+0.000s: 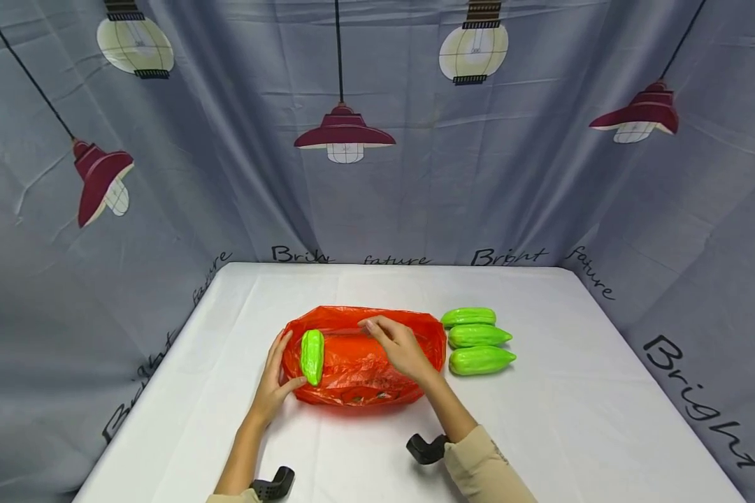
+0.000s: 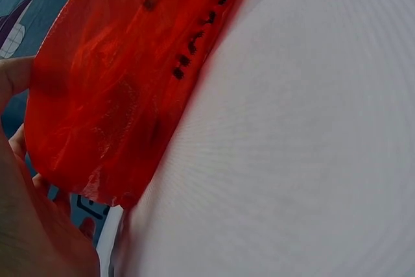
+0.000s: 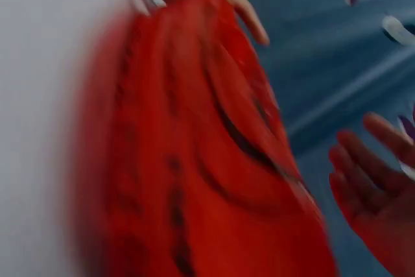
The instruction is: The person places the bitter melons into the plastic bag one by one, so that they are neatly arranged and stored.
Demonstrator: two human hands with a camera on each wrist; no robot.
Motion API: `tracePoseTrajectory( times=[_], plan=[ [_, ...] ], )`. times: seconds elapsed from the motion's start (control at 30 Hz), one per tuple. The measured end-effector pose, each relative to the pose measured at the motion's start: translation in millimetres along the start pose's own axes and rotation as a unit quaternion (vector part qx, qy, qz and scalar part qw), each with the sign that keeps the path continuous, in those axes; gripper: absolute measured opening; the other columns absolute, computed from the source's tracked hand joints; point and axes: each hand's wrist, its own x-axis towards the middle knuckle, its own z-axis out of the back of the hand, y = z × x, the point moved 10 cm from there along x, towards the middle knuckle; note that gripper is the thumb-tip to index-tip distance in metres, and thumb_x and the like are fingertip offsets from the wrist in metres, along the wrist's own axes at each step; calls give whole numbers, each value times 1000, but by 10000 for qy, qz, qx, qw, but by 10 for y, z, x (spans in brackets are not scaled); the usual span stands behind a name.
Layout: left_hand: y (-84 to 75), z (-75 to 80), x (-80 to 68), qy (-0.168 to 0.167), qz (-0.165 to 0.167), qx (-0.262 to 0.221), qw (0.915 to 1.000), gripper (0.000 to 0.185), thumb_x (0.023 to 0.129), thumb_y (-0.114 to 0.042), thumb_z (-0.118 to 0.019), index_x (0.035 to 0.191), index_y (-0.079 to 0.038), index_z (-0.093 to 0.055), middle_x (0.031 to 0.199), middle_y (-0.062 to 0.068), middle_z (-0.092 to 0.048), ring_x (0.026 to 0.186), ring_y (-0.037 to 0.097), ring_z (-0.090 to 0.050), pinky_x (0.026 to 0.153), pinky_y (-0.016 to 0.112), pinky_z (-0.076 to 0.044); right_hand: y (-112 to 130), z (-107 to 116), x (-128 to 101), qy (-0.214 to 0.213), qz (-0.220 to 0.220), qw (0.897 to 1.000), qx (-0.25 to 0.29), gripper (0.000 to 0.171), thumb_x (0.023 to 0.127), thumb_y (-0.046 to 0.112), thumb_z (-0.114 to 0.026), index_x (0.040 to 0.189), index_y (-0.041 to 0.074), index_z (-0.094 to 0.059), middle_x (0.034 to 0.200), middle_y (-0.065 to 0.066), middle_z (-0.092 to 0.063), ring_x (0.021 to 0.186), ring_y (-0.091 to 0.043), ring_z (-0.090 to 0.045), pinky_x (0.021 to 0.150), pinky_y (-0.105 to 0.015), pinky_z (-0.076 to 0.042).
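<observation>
A red plastic bag [image 1: 365, 363] lies with its mouth facing up on the white table. Inside, near its left end, is a bright green ridged, elongated vegetable [image 1: 312, 356]. My left hand [image 1: 270, 388] holds the bag's left end, thumb over the rim by the vegetable's lower tip and fingers along the outside. In the left wrist view the bag's side [image 2: 110, 95] stands beside that hand. Over the bag's right part hovers my right hand [image 1: 403, 349], fingers loosely extended and holding nothing. The right wrist view also shows its spread fingers [image 3: 363, 167] beside the blurred bag.
Three similar green vegetables [image 1: 478, 337] lie in a column just right of the bag. The white table [image 1: 591, 419] extends around them. Grey-blue curtains [image 1: 377, 202] printed with lamps and lettering hang behind and at both sides. A black wrist mount [image 1: 426, 448] sits at the right cuff.
</observation>
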Motion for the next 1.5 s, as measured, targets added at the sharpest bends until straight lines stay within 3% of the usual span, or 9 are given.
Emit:
tracePoseTrajectory(
  times=[0.1, 0.3, 0.4, 0.57, 0.67, 0.9, 1.2, 1.33, 1.5],
  plan=[
    [14, 1, -24, -16, 60, 31, 10000, 79, 74, 3, -64, 142, 7, -23, 147, 29, -11, 133, 45, -11, 98, 69, -8, 19, 363, -52, -107, 134, 9998, -87, 33, 97, 34, -44, 112, 12, -64, 111, -5, -64, 103, -20, -58, 85, -41, -47],
    [23, 12, -42, -36, 110, -13, 9999, 79, 74, 3, -63, 142, 6, -23, 147, 29, -10, 133, 44, -11, 98, 69, -8, 9, 1213, -176, -917, 148, 9945, -483, 26, 96, 24, -49, 113, 11, -64, 111, -4, -63, 101, -18, -55, 85, -39, -43],
    [36, 17, -40, -31, 114, -12, 9999, 80, 74, 3, -63, 142, 6, -23, 147, 29, -10, 133, 44, -10, 98, 69, -7, 63, 1477, -293, -973, 103, 9920, -802, 26, 94, 17, -53, 115, 4, -62, 113, -11, -62, 103, -22, -54, 86, -39, -41],
    [78, 24, -50, -29, 213, -27, 9998, 79, 75, 3, -63, 143, 5, -23, 148, 27, -9, 134, 44, -9, 99, 68, -6, -344, 1748, -440, -814, -197, 9885, -1256, 35, 87, 20, -64, 118, 6, -60, 115, -13, -61, 107, -28, -51, 88, -50, -38],
    [69, 35, -50, -29, 218, -28, 9998, 78, 75, 4, -63, 142, 6, -23, 148, 28, -9, 133, 44, -9, 99, 68, -6, -635, 1812, -525, -596, -416, 9870, -1434, 42, 82, 28, -70, 119, 11, -60, 118, -9, -59, 111, -27, -48, 91, -51, -35],
    [108, 43, -33, -19, 146, -74, 9999, 78, 74, 3, -63, 142, 6, -24, 147, 29, -9, 132, 46, -9, 97, 69, -7, -966, 1779, -734, -93, -643, 9855, -1570, 48, 74, 32, -76, 118, 17, -63, 120, -7, -56, 112, -27, -43, 91, -56, -34],
    [495, 20, -47, 67, 236, -45, 9997, 82, 76, -6, -66, 147, -11, -23, 152, 12, -8, 137, 31, -8, 100, 66, -6, -1123, 1648, -791, 211, -376, 9781, -2037, 50, 67, 32, -81, 113, 18, -67, 112, -6, -57, 108, -27, -43, 89, -53, -34],
    [515, 7, -38, 81, 162, -94, 9998, 82, 77, -9, -66, 147, -12, -24, 152, 10, -8, 137, 29, -8, 101, 65, -6, -1171, 1619, -805, 202, -327, 9727, -2290, 55, 62, 33, -84, 112, 17, -68, 107, -6, -57, 101, -25, -43, 84, -46, -35],
    [429, -1, -24, 97, 148, -11, 9998, 82, 76, -5, -65, 146, -8, -23, 152, 14, -9, 136, 32, -9, 100, 65, -8, -1231, 1592, -835, 257, -354, 9701, -2389, 56, 61, 26, -85, 114, 16, -67, 107, -5, -54, 102, -25, -41, 85, -47, -34]
  ],
)
